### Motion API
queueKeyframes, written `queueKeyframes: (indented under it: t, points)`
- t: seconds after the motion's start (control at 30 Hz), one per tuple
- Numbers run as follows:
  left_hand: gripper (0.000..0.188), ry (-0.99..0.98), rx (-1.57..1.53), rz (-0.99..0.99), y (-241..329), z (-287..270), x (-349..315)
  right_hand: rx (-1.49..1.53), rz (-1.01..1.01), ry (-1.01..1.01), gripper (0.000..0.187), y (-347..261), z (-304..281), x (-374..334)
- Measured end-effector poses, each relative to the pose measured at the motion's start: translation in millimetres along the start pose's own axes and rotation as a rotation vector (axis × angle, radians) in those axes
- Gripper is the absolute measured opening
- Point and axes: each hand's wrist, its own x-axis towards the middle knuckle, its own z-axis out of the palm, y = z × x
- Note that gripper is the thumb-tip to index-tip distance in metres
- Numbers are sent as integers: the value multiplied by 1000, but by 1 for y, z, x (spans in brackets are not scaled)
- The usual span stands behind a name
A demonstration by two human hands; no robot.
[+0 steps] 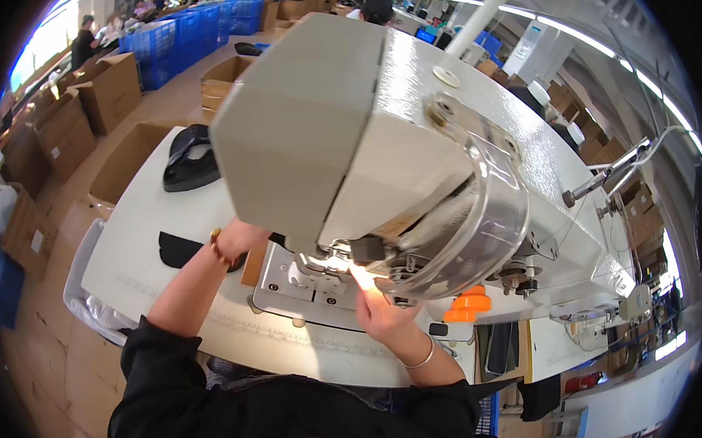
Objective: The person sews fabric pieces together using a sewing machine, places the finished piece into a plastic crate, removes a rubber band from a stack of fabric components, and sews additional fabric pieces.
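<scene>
A large white and grey sewing machine [300, 127] fills the middle, its lamp lighting the needle area [335, 260]. My left hand [246, 238] reaches in behind the machine head from the left; its fingers are hidden, with a bit of black material [277, 239] beside them. From the right, my right hand [382, 311] comes up to the needle area. Its index finger points to the lit spot and the other fingers are curled in; glare blurs the tips, so anything they pinch cannot be made out. On the table left of my left wrist lies a flat black piece [178, 250].
A black moulded piece with an opening [191, 159] lies on the white table [125, 244] at far left. Orange round parts [468, 303] sit under the machine arm. Cardboard boxes [110, 92] and blue crates [156, 54] stand on the floor; other people are in the background.
</scene>
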Motion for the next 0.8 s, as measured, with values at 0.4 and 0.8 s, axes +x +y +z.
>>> queueKeyframes:
  t: [0.4,0.8]
  points:
    - [29,214,924,-3,47,-114,-9,195,220,228,26,26,-93,0]
    - [27,6,1201,-247,-148,-188,-33,2,1113,158,20,36,-170,-220]
